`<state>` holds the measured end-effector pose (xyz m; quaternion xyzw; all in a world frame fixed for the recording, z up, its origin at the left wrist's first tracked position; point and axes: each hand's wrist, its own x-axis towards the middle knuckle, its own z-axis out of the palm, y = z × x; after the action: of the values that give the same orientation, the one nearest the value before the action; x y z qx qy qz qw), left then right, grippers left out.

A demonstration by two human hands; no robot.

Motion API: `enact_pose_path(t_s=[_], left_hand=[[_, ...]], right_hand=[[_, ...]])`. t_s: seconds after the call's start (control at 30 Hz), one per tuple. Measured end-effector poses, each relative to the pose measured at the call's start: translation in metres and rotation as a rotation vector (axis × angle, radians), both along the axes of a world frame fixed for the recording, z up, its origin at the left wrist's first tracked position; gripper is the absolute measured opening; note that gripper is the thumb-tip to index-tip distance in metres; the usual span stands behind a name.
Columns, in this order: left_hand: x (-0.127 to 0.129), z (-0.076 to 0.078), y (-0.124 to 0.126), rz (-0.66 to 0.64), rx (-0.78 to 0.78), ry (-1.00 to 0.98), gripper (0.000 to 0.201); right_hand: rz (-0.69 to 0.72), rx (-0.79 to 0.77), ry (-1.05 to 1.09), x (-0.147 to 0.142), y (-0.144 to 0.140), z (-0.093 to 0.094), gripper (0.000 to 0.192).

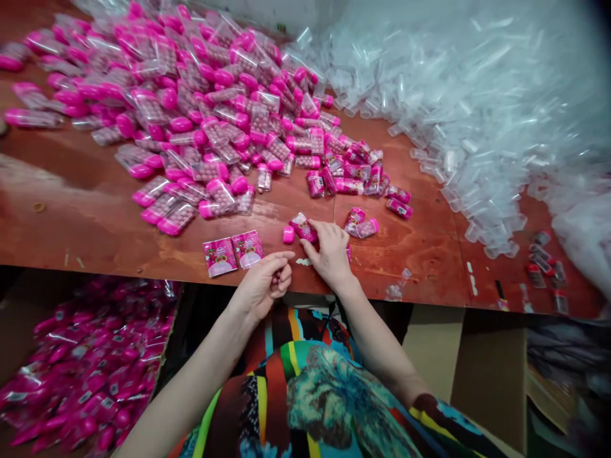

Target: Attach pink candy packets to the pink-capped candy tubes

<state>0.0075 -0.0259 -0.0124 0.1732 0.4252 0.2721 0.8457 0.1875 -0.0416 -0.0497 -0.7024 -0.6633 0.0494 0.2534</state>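
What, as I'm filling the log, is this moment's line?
left hand: curled, apparently around beads; right hand: holding pink bottle; wrappers: flat on table

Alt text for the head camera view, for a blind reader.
A person's right hand holds a small pink-wrapped bottle on a reddish-brown table, while the curled left hand, seemingly cupping small pink balls, is beside two pink wrappers. Beyond lie a heap of pink-capped bottles on the left and a pile of clear plastic containers on the right.
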Motion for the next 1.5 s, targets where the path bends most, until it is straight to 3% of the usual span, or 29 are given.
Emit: enact_pose_path(t_s=[0.17, 0.27, 0.43, 0.6, 0.7, 0.8, 0.9, 1.03, 1.23, 1.5], left_hand=[[-0.004, -0.004, -0.001, 0.009, -0.037, -0.050, 0.025], [-0.005, -0.006, -0.004, -0.020, -0.029, -0.069, 0.021], [-0.012, 0.001, -0.011, -0.041, -0.020, -0.033, 0.017], [-0.032, 0.014, -0.003, 0.038, 0.045, 0.002, 0.025], [-0.042, 0.017, 0.010, 0.160, 0.047, -0.019, 0.027], [-0.044, 0.016, 0.020, 0.244, -0.014, -0.037, 0.025], [-0.044, 0.014, 0.022, 0.272, -0.048, -0.044, 0.023], [-0.046, 0.015, 0.022, 0.267, -0.054, -0.051, 0.021], [-0.050, 0.017, 0.027, 0.278, -0.048, -0.055, 0.013], [-0.045, 0.010, 0.034, 0.291, -0.061, -0.107, 0.013]], right_hand=[[-0.018, 0.066, 0.008, 0.005, 0.010, -0.004, 0.036], [-0.005, 0.030, -0.066, 0.011, 0.017, -0.002, 0.036], [-0.078, 0.085, -0.143, 0.006, 0.024, 0.006, 0.034], [0.079, 0.163, 0.059, -0.025, 0.033, 0.015, 0.024], [0.130, 0.109, 0.120, -0.042, 0.059, 0.019, 0.022], [0.093, 0.037, 0.128, -0.052, 0.096, 0.022, 0.026], [0.061, -0.045, 0.079, -0.058, 0.127, 0.024, 0.030], [0.094, -0.122, -0.062, -0.064, 0.148, 0.020, 0.048], [0.107, -0.125, -0.124, -0.063, 0.158, 0.009, 0.037], [0.067, -0.142, -0.243, -0.071, 0.153, 0.011, 0.039]])
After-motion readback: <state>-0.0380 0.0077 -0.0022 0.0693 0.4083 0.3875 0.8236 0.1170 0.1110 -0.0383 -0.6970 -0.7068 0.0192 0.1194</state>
